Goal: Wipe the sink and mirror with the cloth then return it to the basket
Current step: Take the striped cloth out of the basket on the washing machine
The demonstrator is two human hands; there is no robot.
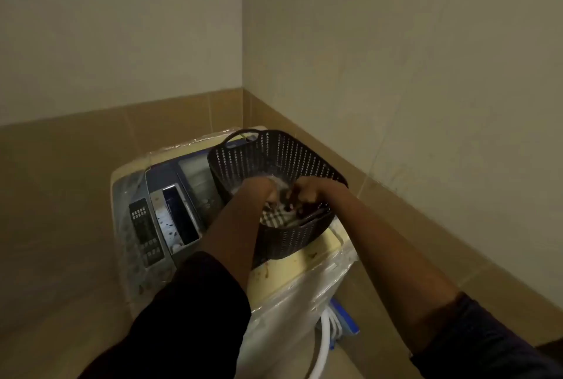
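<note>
Two hands, left hand (259, 188) and right hand (307, 193), inside one basket (292, 153).

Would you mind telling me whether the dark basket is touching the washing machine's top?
Touching. The head view shows the basket resting directly on the washing machine lid, its base meeting the yellowish surface with no gap.

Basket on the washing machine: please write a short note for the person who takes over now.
Left hand: curled inside the dark basket, apparently gripping fabric.
Right hand: also inside, closed on fabric.
Checked cloth: lying in the basket, on the washing machine in the corner.
Sink and mirror: not in view.
Done or left: the picture cannot say whether the cloth is being taken or returned.
</note>
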